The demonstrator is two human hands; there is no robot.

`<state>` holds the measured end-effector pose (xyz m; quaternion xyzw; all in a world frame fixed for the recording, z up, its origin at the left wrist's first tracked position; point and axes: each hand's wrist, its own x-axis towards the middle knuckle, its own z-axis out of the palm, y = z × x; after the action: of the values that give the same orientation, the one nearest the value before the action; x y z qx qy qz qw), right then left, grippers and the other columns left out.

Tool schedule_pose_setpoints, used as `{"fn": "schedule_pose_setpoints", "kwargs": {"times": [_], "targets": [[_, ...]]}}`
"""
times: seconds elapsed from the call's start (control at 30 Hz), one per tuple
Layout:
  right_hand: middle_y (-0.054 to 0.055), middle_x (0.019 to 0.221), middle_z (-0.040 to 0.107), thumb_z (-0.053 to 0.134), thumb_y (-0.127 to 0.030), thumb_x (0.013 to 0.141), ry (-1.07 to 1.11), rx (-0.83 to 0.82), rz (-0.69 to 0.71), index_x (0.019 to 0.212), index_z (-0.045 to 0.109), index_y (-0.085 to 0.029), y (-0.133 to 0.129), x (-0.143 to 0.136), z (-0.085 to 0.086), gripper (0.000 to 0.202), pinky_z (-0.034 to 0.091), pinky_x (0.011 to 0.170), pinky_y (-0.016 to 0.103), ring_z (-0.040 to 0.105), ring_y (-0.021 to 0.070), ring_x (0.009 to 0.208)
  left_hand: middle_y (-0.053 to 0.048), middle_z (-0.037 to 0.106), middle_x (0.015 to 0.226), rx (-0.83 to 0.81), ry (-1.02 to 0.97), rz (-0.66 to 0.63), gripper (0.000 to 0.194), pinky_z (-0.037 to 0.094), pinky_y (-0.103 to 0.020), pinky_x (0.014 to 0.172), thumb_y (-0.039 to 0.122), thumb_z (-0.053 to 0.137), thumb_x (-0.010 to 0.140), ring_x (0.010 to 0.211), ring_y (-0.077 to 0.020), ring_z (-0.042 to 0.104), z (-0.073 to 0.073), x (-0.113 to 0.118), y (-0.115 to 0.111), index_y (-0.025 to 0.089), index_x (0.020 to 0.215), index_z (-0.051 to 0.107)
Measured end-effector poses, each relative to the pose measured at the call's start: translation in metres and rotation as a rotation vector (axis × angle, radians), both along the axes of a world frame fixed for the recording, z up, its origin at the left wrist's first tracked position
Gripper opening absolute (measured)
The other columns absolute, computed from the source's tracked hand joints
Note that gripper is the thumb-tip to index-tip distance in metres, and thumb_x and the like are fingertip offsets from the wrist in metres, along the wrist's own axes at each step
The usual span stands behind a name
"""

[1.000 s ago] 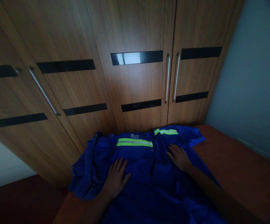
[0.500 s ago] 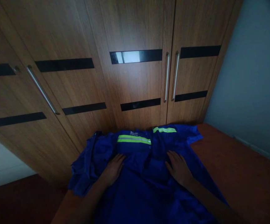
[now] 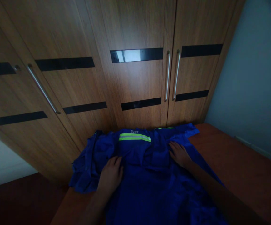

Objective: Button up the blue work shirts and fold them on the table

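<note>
A blue work jacket (image 3: 135, 181) with yellow-green and silver reflective strips lies spread on a reddish-brown surface. Small white lettering shows above its chest strip (image 3: 135, 137). My left hand (image 3: 110, 173) rests on the left front of the jacket, palm down, fingers bent a little and nothing visible in them. Over on the right front, my right hand (image 3: 179, 153) lies on the cloth with its fingers stretched out. A bunched sleeve (image 3: 88, 167) is left of my left hand; the other sleeve (image 3: 184, 131) reaches out at the upper right.
Wooden wardrobe doors (image 3: 135, 81) with dark inlaid strips and long metal handles (image 3: 167, 76) rise just behind the jacket. The reddish-brown surface (image 3: 240, 168) extends to the right, up to a pale wall (image 3: 250, 84).
My right hand has slid forward over the cloth, and the right shoulder strip is now mostly folded from sight. My left hand has shifted slightly left and nearer, its fingers more bent.
</note>
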<state>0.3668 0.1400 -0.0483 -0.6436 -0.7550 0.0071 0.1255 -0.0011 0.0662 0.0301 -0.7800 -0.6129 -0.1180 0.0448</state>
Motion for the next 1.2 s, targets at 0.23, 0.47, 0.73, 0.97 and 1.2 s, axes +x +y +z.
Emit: {"fn": "schedule_pose_setpoints", "kwargs": {"times": [0.23,0.47,0.73,0.97,1.2], "targets": [[0.015,0.143,0.042,0.036,-0.026,0.09,0.047,0.058,-0.044,0.135,0.046,-0.012,-0.003,-0.013,-0.003,0.048,0.028,0.107,0.043,0.032,0.0259,0.135,-0.018,0.055,0.121,-0.224,-0.132,0.279,0.055,0.047,-0.041,0.088,0.052,0.034,0.09,0.103,-0.0288,0.06,-0.01,-0.02,-0.054,0.011,0.123,0.05],[0.015,0.138,0.047,0.038,-0.018,0.085,0.116,0.14,0.017,0.128,0.053,-0.011,-0.03,-0.028,-0.015,0.046,0.029,0.107,0.048,0.035,0.0291,0.132,-0.008,0.064,0.111,-0.37,-0.209,0.117,0.043,0.045,-0.028,0.088,0.019,0.038,0.088,0.1,-0.0183,0.062,-0.02,-0.003,-0.059,0.019,0.13,0.046],[0.014,0.119,0.061,0.04,-0.027,0.086,0.43,0.122,0.024,0.117,0.059,-0.015,-0.061,-0.029,0.017,0.038,0.041,0.098,0.039,0.055,0.0246,0.112,-0.012,0.063,0.108,-0.357,0.038,0.231,0.035,0.049,-0.037,0.074,0.037,0.033,0.092,0.09,-0.0262,0.065,0.015,0.002,-0.067,0.019,0.104,0.06],[0.006,0.084,0.07,0.044,-0.045,0.087,0.455,-0.302,0.05,0.094,0.066,-0.021,-0.12,-0.046,0.046,0.034,0.044,0.076,0.03,0.065,0.0219,0.082,-0.015,0.057,0.129,-0.552,-0.062,0.251,0.048,0.046,-0.042,0.09,0.032,0.045,0.087,0.106,-0.0289,0.062,0.003,0.006,-0.098,0.017,0.133,0.047],[0.005,0.095,0.07,0.057,-0.046,0.076,1.128,-0.59,0.088,0.096,0.068,-0.018,-0.149,-0.068,0.08,0.035,0.047,0.08,0.032,0.063,0.0228,0.09,0.0,0.072,0.098,-0.434,-0.424,0.038,0.028,0.049,-0.023,0.078,0.024,0.042,0.086,0.09,-0.0173,0.067,0.027,-0.028,-0.083,0.027,0.098,0.068]]}}
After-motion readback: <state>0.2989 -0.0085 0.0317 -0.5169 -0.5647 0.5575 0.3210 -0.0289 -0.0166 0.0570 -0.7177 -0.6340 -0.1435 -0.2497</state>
